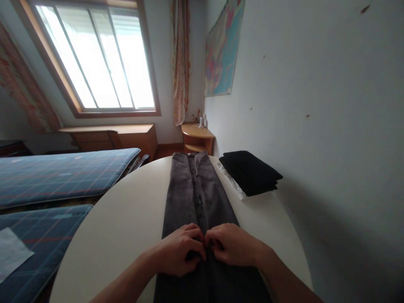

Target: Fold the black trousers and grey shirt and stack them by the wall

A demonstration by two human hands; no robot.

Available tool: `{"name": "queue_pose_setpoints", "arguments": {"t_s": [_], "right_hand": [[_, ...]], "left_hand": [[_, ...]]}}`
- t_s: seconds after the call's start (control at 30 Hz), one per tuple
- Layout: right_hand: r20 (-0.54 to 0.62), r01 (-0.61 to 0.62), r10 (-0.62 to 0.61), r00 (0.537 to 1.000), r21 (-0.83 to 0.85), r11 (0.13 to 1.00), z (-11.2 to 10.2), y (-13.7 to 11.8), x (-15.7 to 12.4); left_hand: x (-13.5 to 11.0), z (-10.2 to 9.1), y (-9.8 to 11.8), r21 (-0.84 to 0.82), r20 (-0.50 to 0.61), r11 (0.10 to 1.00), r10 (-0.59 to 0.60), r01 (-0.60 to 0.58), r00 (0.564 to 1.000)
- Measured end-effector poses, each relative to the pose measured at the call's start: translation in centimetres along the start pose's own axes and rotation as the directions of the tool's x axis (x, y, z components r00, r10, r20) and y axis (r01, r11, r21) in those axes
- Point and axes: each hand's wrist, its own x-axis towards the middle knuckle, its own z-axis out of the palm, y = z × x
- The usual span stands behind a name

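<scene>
A pair of dark grey trousers [195, 189] lies stretched lengthwise along a round white table [126, 219], folded leg on leg, waistband at the far end. My left hand [179, 252] and my right hand [232, 246] rest side by side on the near part of the trousers. Both hands have their fingers curled, pinching the fabric at the middle seam where the fingertips meet.
A stack of folded black clothes [249, 170] sits on a clear plastic sheet at the table's far right, by the white wall. Blue plaid mattresses [59, 174] lie to the left. A wooden corner shelf [197, 136] and desk stand under the window.
</scene>
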Motion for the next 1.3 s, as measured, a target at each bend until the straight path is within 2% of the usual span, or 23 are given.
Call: {"name": "queue_pose_setpoints", "arguments": {"t_s": [0.13, 0.3, 0.47, 0.53, 0.63, 0.73, 0.87, 0.97, 1.07, 1.2, 1.3], "right_hand": [[0.017, -0.004, 0.004, 1.0, -0.015, 1.0, 0.1, 0.2, 0.0], [0.001, 0.024, -0.024, 1.0, 0.045, 0.999, -0.2, 0.3, 0.1], [0.02, -0.022, 0.02, 1.0, 0.099, 0.995, -0.2, 0.5, 0.0], [-0.011, -0.057, 0.06, 0.998, 0.146, 0.988, -0.2, 0.4, 0.0], [-0.138, -0.123, 0.148, 0.979, 0.177, 0.977, -0.3, 0.4, 0.6], [-0.252, -0.204, 0.233, 0.939, 0.135, 0.969, -0.9, 0.6, 2.2], [-0.338, -0.36, 0.337, 0.879, -0.007, 0.933, -1.9, 1.5, 5.7], [-0.397, -0.482, 0.39, 0.831, -0.162, 0.861, -2.3, 2.6, 8.8], [-0.425, -0.573, 0.438, 0.792, -0.27, 0.774, -2.1, 3.8, 11.5], [-0.426, -0.62, 0.481, 0.766, -0.295, 0.727, -1.7, 4.7, 13.6], [-0.434, -0.599, 0.458, 0.776, -0.276, 0.752, -1.7, 4.9, 14.1]], "left_hand": [[0.1, -0.4, 0.5, 0.011, 0.019, 1.0, 0.01, -0.01, 1.0], [0.2, -0.5, 0.9, -0.021, -0.056, 0.998, 0.055, -0.056, 0.997], [0.2, -0.2, 0.4, 0.006, -0.012, 1.0, 0.021, -0.02, 1.0], [0.1, -0.2, 0.0, 0.034, -0.041, 0.999, -0.029, 0.03, 0.999], [0.0, -0.3, -0.9, 0.091, -0.104, 0.992, -0.08, 0.09, 0.991], [0.0, -0.1, -1.8, 0.139, -0.129, 0.986, -0.071, 0.089, 0.989], [0.4, 0.1, -2.3, 0.277, -0.108, 0.959, -0.032, 0.061, 0.994], [0.8, 0.2, -2.3, 0.411, -0.07, 0.911, -0.021, 0.048, 0.997], [0.9, 0.4, -2.4, 0.476, -0.07, 0.879, 0.0, 0.034, 0.998], [0.9, 0.6, -2.5, 0.49, -0.116, 0.871, 0.047, 0.016, 0.992], [0.9, 0.7, -2.6, 0.487, -0.147, 0.873, 0.089, -0.006, 0.985]]}}
